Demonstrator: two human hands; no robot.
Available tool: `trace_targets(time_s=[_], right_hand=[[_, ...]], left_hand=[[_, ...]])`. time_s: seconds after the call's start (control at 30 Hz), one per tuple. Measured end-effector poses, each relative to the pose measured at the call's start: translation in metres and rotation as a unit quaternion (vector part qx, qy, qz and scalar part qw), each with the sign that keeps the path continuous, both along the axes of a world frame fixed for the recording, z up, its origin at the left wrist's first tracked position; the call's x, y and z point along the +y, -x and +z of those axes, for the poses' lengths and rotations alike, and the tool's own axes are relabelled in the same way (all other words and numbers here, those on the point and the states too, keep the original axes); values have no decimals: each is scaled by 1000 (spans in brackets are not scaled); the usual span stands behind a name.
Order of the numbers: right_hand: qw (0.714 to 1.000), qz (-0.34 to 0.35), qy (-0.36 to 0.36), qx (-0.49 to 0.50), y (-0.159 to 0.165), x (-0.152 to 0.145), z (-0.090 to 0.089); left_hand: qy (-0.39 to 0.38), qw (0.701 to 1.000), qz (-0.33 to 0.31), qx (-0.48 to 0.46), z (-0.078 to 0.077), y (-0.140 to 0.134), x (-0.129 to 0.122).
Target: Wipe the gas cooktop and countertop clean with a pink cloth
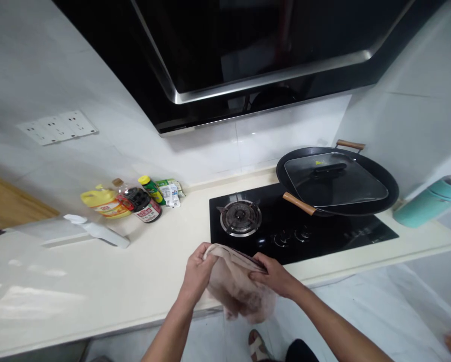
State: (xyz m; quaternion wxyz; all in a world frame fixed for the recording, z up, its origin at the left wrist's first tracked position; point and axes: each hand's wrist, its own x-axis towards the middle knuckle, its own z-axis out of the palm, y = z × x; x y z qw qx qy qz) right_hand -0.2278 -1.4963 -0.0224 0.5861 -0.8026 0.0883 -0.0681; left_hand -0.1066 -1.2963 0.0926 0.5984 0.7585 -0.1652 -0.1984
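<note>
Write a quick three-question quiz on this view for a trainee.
1. What do the left hand and right hand both hold?
2. True or false: the lid has a black handle.
3. Fill in: the green ___ is to the right of the wok.

Key:
1. A cloth.
2. True.
3. Flask.

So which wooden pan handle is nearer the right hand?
The front-left handle, over the black stovetop, is nearer the right hand; the back-right handle is across the pan.
</note>
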Motion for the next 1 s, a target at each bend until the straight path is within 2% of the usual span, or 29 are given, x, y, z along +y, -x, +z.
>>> trace_targets(time_s=[0.07, 0.17, 0.23, 0.3, 0.37, 0.47, 0.6, 0.7, 0.8, 0.87, 0.9, 1.0], right_hand=[[998, 21, 62, 8, 1, -9, 13], [986, 16, 163, 30, 7, -24, 26], [981, 10, 186, 44, 12, -34, 33], [987, 3, 152, 45, 16, -43, 41], [996, -12, 84, 26, 20, -49, 52], [999, -36, 18, -18, 22, -54, 76], [996, -64, 7, -53, 18, -57, 121], [992, -81, 17, -92, 13, -59, 157], [984, -90, 46, -145, 9, -62, 180], [983, -88, 54, -151, 8, -64, 180], [986, -83, 51, -139, 9, -64, 174], [996, -57, 14, -63, 10, -66, 140]], left_hand=[[-12, 999, -18, -29, 15, -7, 6], [-21, 996, -21, -86, 32, -17, 15], [-10, 992, -8, -123, 42, -24, 21], [-1, 986, 4, -167, 52, -31, 26], [-3, 976, 10, -216, 61, -38, 32], [-17, 964, 21, -264, 68, -48, 41], [-22, 950, 39, -308, 78, -61, 50], [-4, 943, 60, -326, 92, -69, 51], [2, 948, 52, -314, 103, -75, 48], [-22, 955, 18, -294, 101, -78, 46], [-38, 959, -5, -282, 95, -79, 46], [-85, 969, -84, -217, 62, -80, 48]])
